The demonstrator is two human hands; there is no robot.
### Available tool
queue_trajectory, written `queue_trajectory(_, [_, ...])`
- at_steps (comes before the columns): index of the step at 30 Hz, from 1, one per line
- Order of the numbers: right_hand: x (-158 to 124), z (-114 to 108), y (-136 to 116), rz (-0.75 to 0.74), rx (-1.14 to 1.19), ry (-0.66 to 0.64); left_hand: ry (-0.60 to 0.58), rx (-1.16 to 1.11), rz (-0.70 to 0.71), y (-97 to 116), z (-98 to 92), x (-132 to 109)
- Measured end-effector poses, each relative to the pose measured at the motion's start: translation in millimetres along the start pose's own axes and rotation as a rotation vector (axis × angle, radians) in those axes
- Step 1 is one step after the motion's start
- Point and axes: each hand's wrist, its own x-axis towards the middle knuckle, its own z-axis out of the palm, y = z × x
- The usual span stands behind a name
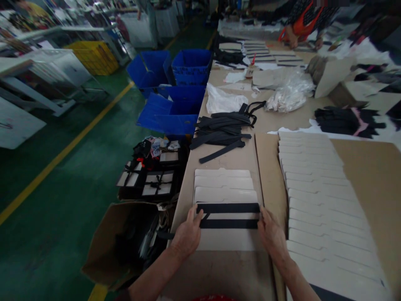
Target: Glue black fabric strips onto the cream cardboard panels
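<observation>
A black strip (pixel 228 207) lies across the pale panels in front of me, with a hand at each end. My left hand (pixel 189 230) pinches its left end between thumb and fingers. Another dark band (pixel 165 235) pokes out beside that hand, over the table edge. My right hand (pixel 271 229) has its fingers closed at the right end. Nearer to me, a second black strip (pixel 230 224) runs parallel on a pale panel (pixel 232 240). Overlapping pale panels (pixel 224 183) continue just beyond. A pile of loose black strips (pixel 224 127) sits farther up the table.
Long rows of overlapping pale panels (pixel 322 200) cover the right side. Plastic bags (pixel 290 92) lie beyond. Left of the table stand an open carton (pixel 103 246), tied bundles (pixel 158 184) and blue bins (pixel 175 121). A co-worker in an orange apron (pixel 302 25) stands at the far end.
</observation>
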Motion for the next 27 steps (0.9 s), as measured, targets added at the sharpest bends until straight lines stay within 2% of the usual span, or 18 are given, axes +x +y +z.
queue_trajectory(3, [6,0,0,0.061,0.063,-0.006,0.019,-0.116,-0.110,-3,-2.7,-12])
queue_trajectory(6, [8,0,-2,0.083,0.073,-0.028,-0.039,-0.216,-0.187,1,2.2,-17])
queue_trajectory(10, [7,0,1,0.250,0.235,-0.048,-0.042,-0.291,-0.200,4,11.1,-18])
queue_trajectory(14, [2,-6,-2,0.291,0.325,0.010,0.015,-0.455,-0.219,0,15.7,-19])
queue_trajectory(17, [-12,-9,-8,0.356,0.417,0.000,0.003,-0.522,-0.226,-5,14.8,-27])
queue_trajectory(21, [-52,-8,-6,0.391,0.455,-0.064,-0.134,-0.553,-0.222,-14,2.4,-55])
queue_trajectory(24, [-78,-10,-8,0.287,0.316,0.040,-0.193,-0.593,-0.336,-21,-17.9,-72])
queue_trajectory(25, [-81,-13,-13,0.255,0.281,0.084,-0.203,-0.665,-0.381,-22,-26.3,-73])
queue_trajectory(27, [-76,-20,-34,0.221,0.319,0.081,-0.239,-0.929,-0.430,-18,-43.8,-69])
